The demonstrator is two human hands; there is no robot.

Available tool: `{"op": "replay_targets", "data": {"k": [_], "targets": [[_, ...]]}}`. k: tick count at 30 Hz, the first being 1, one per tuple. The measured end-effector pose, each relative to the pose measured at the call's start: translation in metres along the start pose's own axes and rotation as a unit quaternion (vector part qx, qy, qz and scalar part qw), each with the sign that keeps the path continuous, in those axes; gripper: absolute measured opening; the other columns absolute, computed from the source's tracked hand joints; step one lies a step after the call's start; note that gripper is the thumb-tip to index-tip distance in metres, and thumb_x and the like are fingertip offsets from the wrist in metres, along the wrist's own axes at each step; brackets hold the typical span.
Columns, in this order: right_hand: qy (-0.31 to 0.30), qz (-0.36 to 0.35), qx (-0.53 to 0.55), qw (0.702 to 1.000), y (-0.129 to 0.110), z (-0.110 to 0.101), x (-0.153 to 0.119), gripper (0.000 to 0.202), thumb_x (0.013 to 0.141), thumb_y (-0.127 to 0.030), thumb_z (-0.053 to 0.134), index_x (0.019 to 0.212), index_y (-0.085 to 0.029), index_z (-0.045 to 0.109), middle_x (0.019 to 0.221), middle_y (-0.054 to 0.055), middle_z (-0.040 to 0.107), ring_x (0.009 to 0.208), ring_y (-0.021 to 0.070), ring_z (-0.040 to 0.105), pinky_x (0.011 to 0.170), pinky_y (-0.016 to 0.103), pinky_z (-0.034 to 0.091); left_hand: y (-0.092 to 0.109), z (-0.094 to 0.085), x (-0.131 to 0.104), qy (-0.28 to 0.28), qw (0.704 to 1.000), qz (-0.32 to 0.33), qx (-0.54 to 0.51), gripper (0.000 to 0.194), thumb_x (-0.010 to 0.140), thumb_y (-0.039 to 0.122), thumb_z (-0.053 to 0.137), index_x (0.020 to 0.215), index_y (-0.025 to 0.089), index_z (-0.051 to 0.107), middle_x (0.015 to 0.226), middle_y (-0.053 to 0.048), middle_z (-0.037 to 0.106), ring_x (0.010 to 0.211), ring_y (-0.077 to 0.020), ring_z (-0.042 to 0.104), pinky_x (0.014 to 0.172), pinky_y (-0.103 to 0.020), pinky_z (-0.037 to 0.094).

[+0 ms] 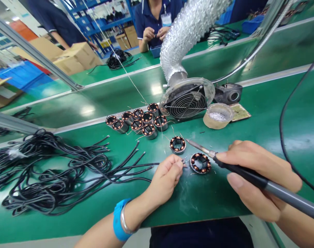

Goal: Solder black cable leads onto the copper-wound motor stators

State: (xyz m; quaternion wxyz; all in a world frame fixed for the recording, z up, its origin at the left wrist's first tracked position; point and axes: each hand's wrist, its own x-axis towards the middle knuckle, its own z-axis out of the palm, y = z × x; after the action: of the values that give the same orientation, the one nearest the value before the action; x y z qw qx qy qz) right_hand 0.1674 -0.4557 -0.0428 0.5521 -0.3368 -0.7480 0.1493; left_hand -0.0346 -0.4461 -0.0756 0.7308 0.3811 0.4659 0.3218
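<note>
My left hand (169, 174) pinches the end of a black cable (144, 165), whose thin stripped wires point at a copper-wound stator (200, 163) just to the right. In my right hand (257, 175) is a soldering iron (239, 170), its tip over the bench near a second stator (177, 144). Faint smoke hangs below my left fingertips. Several more stators (149, 131) stand grouped behind, some with thin wire ends sticking out. A strand of thin wire (131, 79) hangs down to the group from above.
A bundle of black cables (56, 172) covers the left of the green bench (224, 203). At the back are a fume fan (185, 103) with a foil duct (190, 31), a round tub (218, 116) and a black holder (230, 93). Another person's hands (155, 33) show beyond the divider.
</note>
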Motion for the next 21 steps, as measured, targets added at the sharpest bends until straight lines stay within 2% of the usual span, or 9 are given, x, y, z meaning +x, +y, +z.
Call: {"op": "replay_targets", "data": {"k": [3, 5, 9, 11, 13, 15, 19, 21], "targets": [[0.039, 0.002, -0.013, 0.999, 0.007, 0.006, -0.002, 0.045, 0.085, -0.010, 0.056, 0.128, -0.022, 0.061, 0.080, 0.002, 0.068, 0.059, 0.0144, 0.061, 0.050, 0.029, 0.049, 0.000, -0.001, 0.001, -0.007, 1.000, 0.003, 0.004, 0.041, 0.078, 0.053, 0.066, 0.077, 0.018, 0.045, 0.051, 0.011, 0.035, 0.041, -0.0030, 0.019, 0.042, -0.018, 0.015], [0.033, 0.011, -0.026, 0.999, 0.012, 0.012, -0.003, 0.047, 0.087, -0.007, 0.057, 0.131, -0.023, 0.058, 0.081, -0.001, 0.070, 0.058, 0.0112, 0.063, 0.052, 0.025, 0.051, -0.001, -0.002, 0.001, -0.016, 1.000, 0.009, 0.013, 0.039, 0.082, 0.052, 0.063, 0.076, 0.019, 0.044, 0.052, 0.010, 0.036, 0.042, -0.0036, 0.020, 0.042, -0.018, 0.017], [-0.059, -0.013, -0.043, 0.997, 0.020, 0.028, -0.002, 0.028, 0.088, -0.005, 0.060, 0.110, -0.022, 0.064, 0.091, 0.002, 0.074, 0.073, 0.0125, 0.070, 0.068, 0.022, 0.057, -0.007, -0.008, -0.001, -0.036, 0.997, 0.039, 0.056, 0.035, 0.093, 0.049, 0.051, 0.076, 0.018, 0.044, 0.058, 0.008, 0.039, 0.046, -0.0048, 0.023, 0.045, -0.019, 0.021], [-0.099, -0.040, -0.032, 0.994, 0.022, 0.035, -0.002, 0.021, 0.089, -0.007, 0.059, 0.104, -0.021, 0.064, 0.085, 0.001, 0.073, 0.070, 0.0125, 0.069, 0.066, 0.022, 0.055, -0.008, -0.011, -0.002, -0.042, 0.994, 0.058, 0.085, 0.037, 0.097, 0.050, 0.044, 0.077, 0.018, 0.045, 0.061, 0.006, 0.040, 0.048, -0.0057, 0.026, 0.047, -0.020, 0.023], [-0.131, -0.063, -0.031, 0.989, 0.023, 0.040, -0.003, 0.022, 0.091, -0.007, 0.055, 0.104, -0.022, 0.064, 0.074, -0.001, 0.069, 0.061, 0.0111, 0.063, 0.058, 0.022, 0.050, -0.006, -0.012, -0.005, -0.044, 0.989, 0.071, 0.122, 0.038, 0.098, 0.050, 0.040, 0.078, 0.019, 0.046, 0.064, 0.005, 0.041, 0.051, -0.0071, 0.029, 0.050, -0.021, 0.026], [-0.136, -0.070, -0.043, 0.987, 0.022, 0.041, -0.005, 0.025, 0.091, -0.005, 0.052, 0.104, -0.022, 0.063, 0.071, -0.002, 0.066, 0.057, 0.0106, 0.059, 0.055, 0.022, 0.046, 0.000, -0.012, -0.009, -0.047, 0.978, 0.087, 0.182, 0.036, 0.099, 0.048, 0.038, 0.081, 0.019, 0.047, 0.067, 0.004, 0.045, 0.056, -0.0088, 0.034, 0.054, -0.023, 0.029], [-0.119, -0.037, -0.037, 0.991, 0.017, 0.036, -0.006, 0.025, 0.089, -0.002, 0.051, 0.107, -0.019, 0.058, 0.085, 0.001, 0.070, 0.070, 0.0114, 0.064, 0.067, 0.022, 0.051, 0.015, -0.010, -0.015, -0.031, 0.930, 0.136, 0.339, 0.025, 0.101, 0.036, 0.038, 0.086, 0.019, 0.049, 0.076, 0.001, 0.051, 0.069, -0.0126, 0.044, 0.066, -0.027, 0.034], [-0.141, -0.021, -0.025, 0.989, 0.014, 0.034, -0.007, 0.029, 0.089, -0.003, 0.050, 0.113, -0.018, 0.056, 0.090, 0.003, 0.070, 0.074, 0.0127, 0.065, 0.068, 0.024, 0.053, 0.017, -0.010, -0.015, -0.023, 0.924, 0.142, 0.354, 0.025, 0.101, 0.034, 0.037, 0.086, 0.019, 0.048, 0.077, 0.001, 0.051, 0.072, -0.0133, 0.044, 0.068, -0.027, 0.034]]}}
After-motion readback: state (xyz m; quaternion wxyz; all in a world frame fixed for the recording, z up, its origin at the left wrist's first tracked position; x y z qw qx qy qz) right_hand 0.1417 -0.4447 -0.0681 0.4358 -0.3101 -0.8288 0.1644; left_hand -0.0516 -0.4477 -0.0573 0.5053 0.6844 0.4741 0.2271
